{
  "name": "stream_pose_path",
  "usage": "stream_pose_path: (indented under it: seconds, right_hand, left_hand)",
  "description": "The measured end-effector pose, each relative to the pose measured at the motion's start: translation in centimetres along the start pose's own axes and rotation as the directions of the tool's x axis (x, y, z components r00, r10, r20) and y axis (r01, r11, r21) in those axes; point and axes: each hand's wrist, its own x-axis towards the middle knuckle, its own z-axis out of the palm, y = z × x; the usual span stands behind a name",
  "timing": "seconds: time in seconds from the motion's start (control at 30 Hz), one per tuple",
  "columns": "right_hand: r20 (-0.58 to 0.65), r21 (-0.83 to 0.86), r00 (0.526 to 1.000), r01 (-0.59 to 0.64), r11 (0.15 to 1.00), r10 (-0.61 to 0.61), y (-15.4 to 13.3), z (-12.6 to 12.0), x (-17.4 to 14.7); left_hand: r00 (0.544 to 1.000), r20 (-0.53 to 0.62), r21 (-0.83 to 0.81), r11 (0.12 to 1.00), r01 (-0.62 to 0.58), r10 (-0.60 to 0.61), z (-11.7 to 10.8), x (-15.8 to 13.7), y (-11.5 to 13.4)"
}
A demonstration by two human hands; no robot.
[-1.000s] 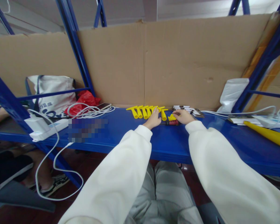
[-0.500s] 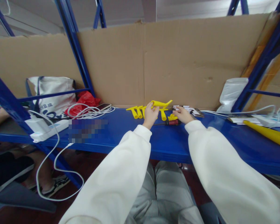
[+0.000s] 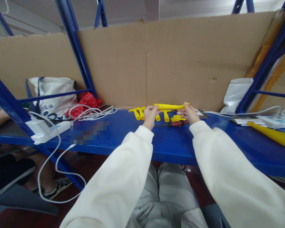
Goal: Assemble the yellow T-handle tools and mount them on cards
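Fingers of both hands, left hand (image 3: 150, 116) and right hand (image 3: 189, 113), pinched on a smooth yellow plastic tube (image 3: 170, 106), level above blue shelf (image 3: 171, 142).

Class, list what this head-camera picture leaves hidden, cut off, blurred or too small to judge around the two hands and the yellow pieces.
- Yellow piece: its ends, covered by the left hand and right hand.
- Screwdriver: too small to read the tip.
- Blurred patch on the blue shelf: contents pixelated.
- Yellow tube: cut off by the right edge.
- Small yellow bits: too small to count.
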Motion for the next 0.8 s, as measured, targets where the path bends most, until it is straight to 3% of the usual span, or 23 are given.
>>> stream_pose_path:
  seconds: [0.17, 0.27, 0.4, 0.5, 0.6, 0.8]
  right_hand:
    - [-0.078, 0.110, 0.997, -0.012, 0.994, 0.021, 0.1, -0.3, 0.3]
    - [-0.130, 0.127, 0.991, -0.024, 0.992, 0.040, 0.3, -0.4, 0.6]
    - [-0.197, 0.097, 0.979, -0.034, 0.995, 0.053, 0.5, -0.2, 0.8]
    - [-0.178, 0.037, 0.983, -0.041, 0.998, 0.047, 0.6, 0.1, 0.7]
    - [-0.126, -0.017, 0.991, -0.039, 0.999, 0.036, 0.5, 0.3, 0.5]
    - [0.003, -0.161, 1.000, -0.025, 0.987, 0.025, 0.3, 1.2, -0.4]
  left_hand:
    - [0.999, 0.012, 0.110, 0.993, -0.034, 0.033, -0.1, 0.3, -0.4]
    - [0.991, 0.134, 0.294, 0.954, -0.060, 0.021, -0.2, 0.0, -0.9]
    - [0.935, 0.355, 0.573, 0.784, -0.239, 0.026, -0.3, -0.6, -1.7]
    - [0.875, 0.483, 0.647, 0.693, -0.319, -0.047, -0.4, -0.8, -2.2]
    - [0.837, 0.541, 0.692, 0.611, -0.385, -0.086, -0.5, -1.0, -2.3]
    - [0.800, 0.598, 0.756, 0.368, -0.542, -0.052, -0.7, -1.4, -1.6]
